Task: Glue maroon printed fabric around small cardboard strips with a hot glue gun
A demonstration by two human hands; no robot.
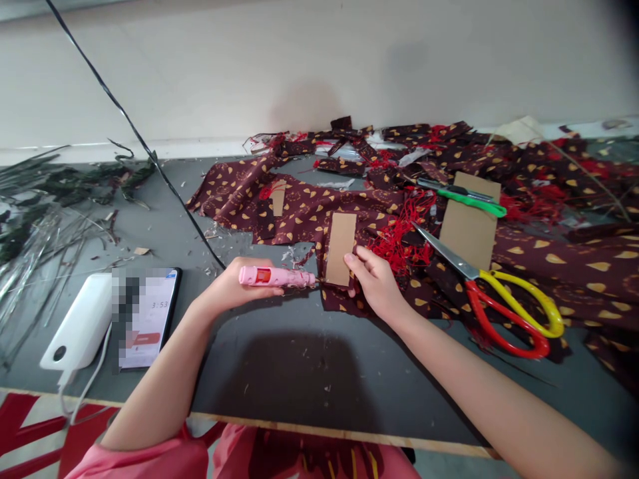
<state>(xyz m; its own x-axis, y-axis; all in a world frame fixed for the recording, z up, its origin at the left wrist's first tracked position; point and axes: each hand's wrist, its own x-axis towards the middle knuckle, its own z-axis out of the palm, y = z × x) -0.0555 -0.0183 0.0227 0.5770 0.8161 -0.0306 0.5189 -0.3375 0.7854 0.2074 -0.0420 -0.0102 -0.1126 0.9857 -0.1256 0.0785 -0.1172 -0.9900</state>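
Note:
My left hand [244, 283] is wrapped round a pink hot glue gun [277, 276], whose nozzle points right. The nozzle tip is close to the lower left corner of a small cardboard rectangle [342, 243]; whether they touch I cannot tell. My right hand [372, 276] pinches that cardboard at its lower right edge, thumb on top. Beneath the cardboard lies maroon fabric [299, 206] printed with yellow drop shapes. Beside my right hand is a heap of red threads [404, 243].
Scissors with red and yellow handles [499, 299] lie at right, near a larger cardboard piece [462, 233] with green-handled scissors [469, 199] on it. A black cord [134, 126] slants to my left hand. A phone [154, 313], white power bank [82, 322] and stripped strands [50, 266] lie left.

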